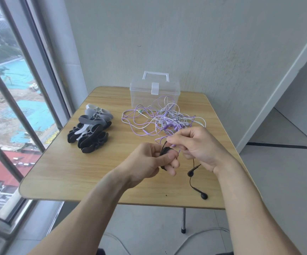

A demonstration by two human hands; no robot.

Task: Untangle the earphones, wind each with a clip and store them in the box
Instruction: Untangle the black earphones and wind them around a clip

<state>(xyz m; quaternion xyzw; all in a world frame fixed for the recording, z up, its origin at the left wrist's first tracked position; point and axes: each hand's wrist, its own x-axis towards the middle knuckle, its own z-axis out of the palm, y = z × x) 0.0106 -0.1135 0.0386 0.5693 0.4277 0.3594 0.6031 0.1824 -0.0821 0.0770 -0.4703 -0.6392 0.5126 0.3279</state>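
Observation:
My left hand (pixel 154 161) grips a black clip (pixel 165 151) with black cable wound on it, above the table's middle front. My right hand (pixel 195 144) pinches a thin cable just right of the clip; both black and purple strands run by its fingertips. The black earphones' two buds (pixel 203 196) dangle below my right hand onto the wooden table (pixel 71 170). A tangle of purple and white earphones (pixel 161 118) lies behind my hands. The clear plastic box (pixel 154 92) with a white handle stands shut at the table's back.
A pile of black, grey and white winding clips (pixel 92 129) lies at the table's left. A window runs along the left side, a grey wall stands behind the table, and a white cable lies on the floor beneath it.

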